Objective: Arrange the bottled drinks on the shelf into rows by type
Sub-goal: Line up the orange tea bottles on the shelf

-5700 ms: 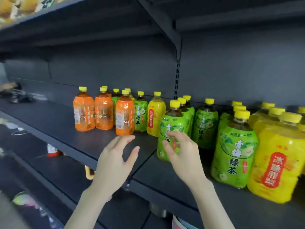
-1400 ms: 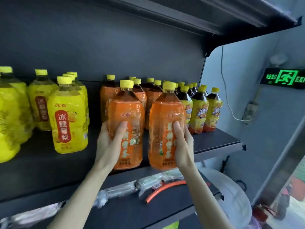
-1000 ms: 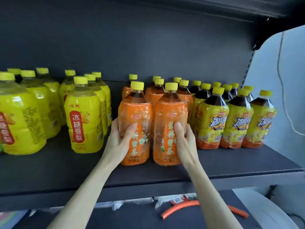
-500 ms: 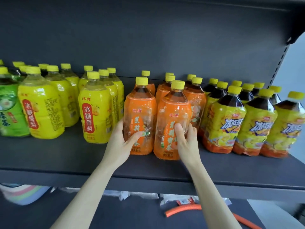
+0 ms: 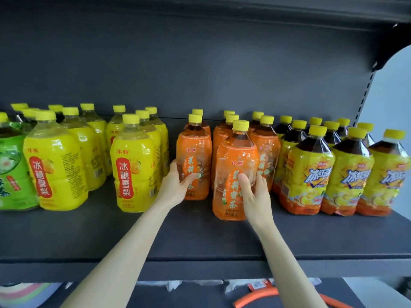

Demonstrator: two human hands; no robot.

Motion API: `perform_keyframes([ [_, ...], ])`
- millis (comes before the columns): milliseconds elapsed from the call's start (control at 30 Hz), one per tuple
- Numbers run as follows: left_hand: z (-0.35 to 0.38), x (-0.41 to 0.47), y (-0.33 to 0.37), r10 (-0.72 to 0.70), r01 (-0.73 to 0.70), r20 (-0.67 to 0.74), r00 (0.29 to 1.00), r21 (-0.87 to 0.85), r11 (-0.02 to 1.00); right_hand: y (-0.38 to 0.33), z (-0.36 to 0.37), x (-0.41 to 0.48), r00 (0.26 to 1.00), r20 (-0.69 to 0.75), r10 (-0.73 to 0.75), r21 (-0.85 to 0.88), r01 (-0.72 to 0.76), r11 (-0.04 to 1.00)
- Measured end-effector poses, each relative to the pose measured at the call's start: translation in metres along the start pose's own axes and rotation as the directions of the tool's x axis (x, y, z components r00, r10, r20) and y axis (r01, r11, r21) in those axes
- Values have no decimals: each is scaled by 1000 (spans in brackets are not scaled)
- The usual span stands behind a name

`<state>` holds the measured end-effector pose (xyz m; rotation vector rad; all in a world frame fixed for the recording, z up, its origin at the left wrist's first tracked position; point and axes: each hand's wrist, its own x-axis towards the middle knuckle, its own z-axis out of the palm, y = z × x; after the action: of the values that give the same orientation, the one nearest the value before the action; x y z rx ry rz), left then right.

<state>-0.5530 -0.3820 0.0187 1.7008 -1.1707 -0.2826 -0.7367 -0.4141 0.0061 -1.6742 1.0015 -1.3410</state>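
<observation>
Two orange-labelled tea bottles stand upright at the front of the orange group on the dark shelf (image 5: 200, 236). My left hand (image 5: 175, 185) grips the left orange bottle (image 5: 195, 152), which stands further back. My right hand (image 5: 253, 194) grips the right orange bottle (image 5: 235, 161), which stands nearer the shelf edge. More orange bottles (image 5: 264, 141) line up behind them. Yellow pear-drink bottles (image 5: 135, 165) stand to the left, green tea bottles (image 5: 11, 165) at the far left, and dark iced-tea bottles with yellow labels (image 5: 311, 170) to the right.
The shelf's back panel rises close behind the bottles, and another shelf hangs overhead. A strip of bare shelf runs along the front edge. Below, an orange hose (image 5: 262, 296) and plastic wrapping lie on a lower shelf.
Both hands have carried the two orange bottles over to the orange group and set them on the shelf. The left bottle has slid further back since half a second ago.
</observation>
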Motion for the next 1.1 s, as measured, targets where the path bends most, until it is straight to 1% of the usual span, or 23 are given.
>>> perform_keyframes([
  [367, 9, 18, 3, -13, 12, -46, 999, -2, 1000, 6, 3, 1, 1000, -27, -1, 48, 2, 999],
  [533, 9, 19, 1, -14, 15, -62, 998, 6, 1000, 10, 4, 3, 1000, -23, -3, 41, 4, 999],
  [700, 6, 14, 4, -32, 32, -21, 999, -8, 999, 9, 1, 0, 1000, -20, 3, 37, -2, 999],
  [767, 4, 1, 4, -7, 6, -21, 1000, -13, 1000, 5, -1, -3, 1000, -22, -4, 45, 5, 999],
  [867, -5, -26, 0, 65, -72, -67, 996, -112, 991, 1, -2, -8, 1000, 7, -6, 53, 5, 999],
  [933, -12, -39, -1, 118, -113, 5, 993, -253, 961, -3, 2, -13, 999, 52, -16, 51, 13, 999],
  [1000, -18, -47, 2, 160, -118, 89, 983, -362, 925, -6, 11, -18, 993, 115, -33, 82, 24, 996],
  [1100, -23, -53, 5, 189, -121, 123, 974, -423, 898, -11, 31, -28, 977, 206, -62, 135, 35, 990],
])
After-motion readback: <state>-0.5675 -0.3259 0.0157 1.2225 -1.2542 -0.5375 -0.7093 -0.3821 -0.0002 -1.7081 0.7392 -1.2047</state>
